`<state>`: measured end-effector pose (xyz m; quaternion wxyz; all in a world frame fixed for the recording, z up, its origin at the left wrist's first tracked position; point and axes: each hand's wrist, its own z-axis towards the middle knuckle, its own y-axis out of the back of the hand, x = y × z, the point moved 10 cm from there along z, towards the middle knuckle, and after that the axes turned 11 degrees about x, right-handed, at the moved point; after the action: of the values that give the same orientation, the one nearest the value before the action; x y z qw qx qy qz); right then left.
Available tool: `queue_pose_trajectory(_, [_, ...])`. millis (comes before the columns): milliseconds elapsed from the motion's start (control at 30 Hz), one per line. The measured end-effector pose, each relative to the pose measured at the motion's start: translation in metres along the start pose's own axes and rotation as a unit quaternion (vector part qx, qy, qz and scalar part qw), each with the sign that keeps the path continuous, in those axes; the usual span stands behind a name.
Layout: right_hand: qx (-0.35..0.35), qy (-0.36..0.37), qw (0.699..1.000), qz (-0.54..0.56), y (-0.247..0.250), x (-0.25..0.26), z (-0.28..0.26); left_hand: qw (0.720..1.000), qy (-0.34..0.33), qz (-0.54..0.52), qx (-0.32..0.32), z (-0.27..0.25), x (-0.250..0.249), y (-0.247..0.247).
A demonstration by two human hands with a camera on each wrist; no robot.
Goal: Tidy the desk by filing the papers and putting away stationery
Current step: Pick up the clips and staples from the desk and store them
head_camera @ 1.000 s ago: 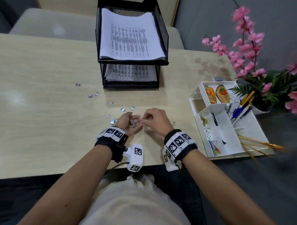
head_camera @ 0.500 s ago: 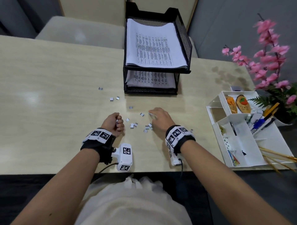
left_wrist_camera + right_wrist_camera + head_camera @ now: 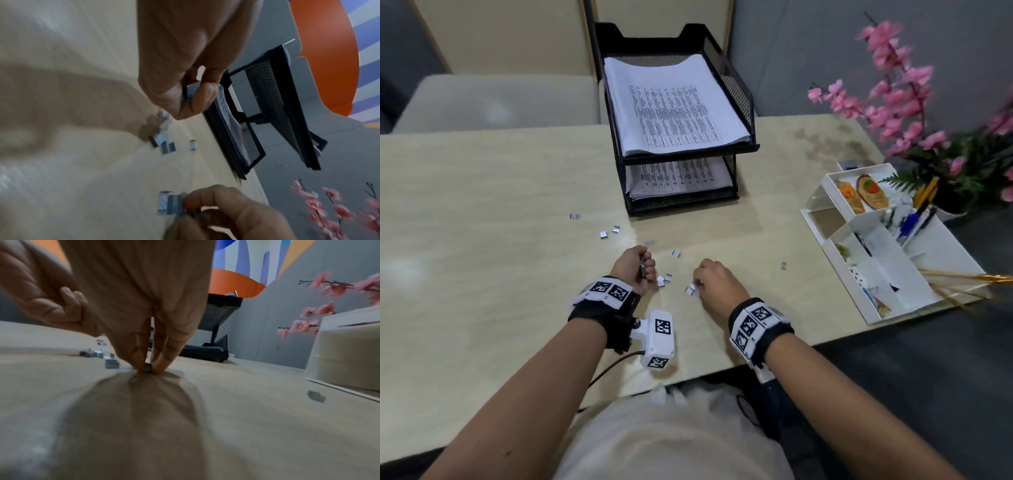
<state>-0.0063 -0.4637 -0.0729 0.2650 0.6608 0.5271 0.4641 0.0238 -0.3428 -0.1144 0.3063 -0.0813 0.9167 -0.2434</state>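
While both wrists sit low over the pale wood-grain desk, the left hand is curled into a loose fist, thumb and fingers clamped round a short grey metal staple strip; the left wrist view shows the same strip pinched at the fingertips. Further out to the left of that hand lie three loose small silver staple pieces, apart from each other. Just to the right of its knuckles sits a small cluster of staple bits, on the desk, not touched. Next right, the right hand is palm down, fingertips pressed to the desk and pinching a small dark staple piece between them; the piece is in contact with the surface. Another light staple chunk lies just beside that hand's thumb side. A single stray staple piece lies to the right of the right hand, well apart. Beyond both hands stands a black wire-mesh two-tier paper tray, printed sheets in both tiers. Far right of the right hand: a white plastic compartment organiser holding pens, then pink artificial blossoms.
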Motion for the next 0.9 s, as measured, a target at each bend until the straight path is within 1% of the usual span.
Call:
queue_pose_trajectory(167, [-0.020,-0.042,0.998,0.051,0.010,-0.008,-0.002,1.000,-0.004,-0.006,-0.015,0.002,0.007,-0.004])
queue_pose_trajectory(233, [-0.047,-0.078,0.989,0.117,0.017,-0.017,-0.004,1.000,-0.008,-0.018,-0.017,0.003,0.009,-0.003])
queue_pose_trajectory(300, [-0.090,-0.088,0.973,0.191,0.028,-0.017,-0.008,0.999,-0.013,-0.033,-0.015,0.004,0.011,-0.001])
queue_pose_trajectory(367, [-0.111,-0.060,0.959,0.255,0.039,-0.005,-0.010,0.999,-0.017,-0.049,-0.003,0.006,0.014,-0.002])
queue_pose_trajectory(500, [-0.076,0.010,0.943,0.324,0.048,0.030,-0.003,0.997,-0.011,-0.070,0.029,0.008,0.018,-0.004])
queue_pose_trajectory(567, [-0.089,0.019,0.941,0.325,0.055,0.032,0.000,0.997,0.012,-0.071,0.019,0.006,0.021,0.003])
queue_pose_trajectory(633, [-0.105,0.003,0.939,0.326,0.057,0.018,0.004,0.997,0.031,-0.067,0.007,0.002,0.021,0.012])
queue_pose_trajectory(667, [-0.103,-0.013,0.942,0.318,0.053,0.008,0.007,0.997,0.034,-0.065,0.004,0.000,0.019,0.016])
queue_pose_trajectory(700, [-0.090,-0.029,0.949,0.300,0.047,0.000,0.008,0.997,0.035,-0.064,0.002,-0.001,0.017,0.020])
queue_pose_trajectory(767, [-0.035,-0.046,0.969,0.241,0.026,-0.008,0.009,0.997,0.029,-0.069,-0.008,-0.002,0.010,0.029])
queue_pose_trajectory(833, [0.019,-0.040,0.987,0.157,0.006,-0.005,0.006,0.997,0.020,-0.069,-0.017,-0.004,0.004,0.035])
queue_pose_trajectory(900, [0.032,-0.024,0.994,0.098,-0.005,0.003,0.005,0.997,0.015,-0.072,-0.019,-0.006,0.000,0.037])
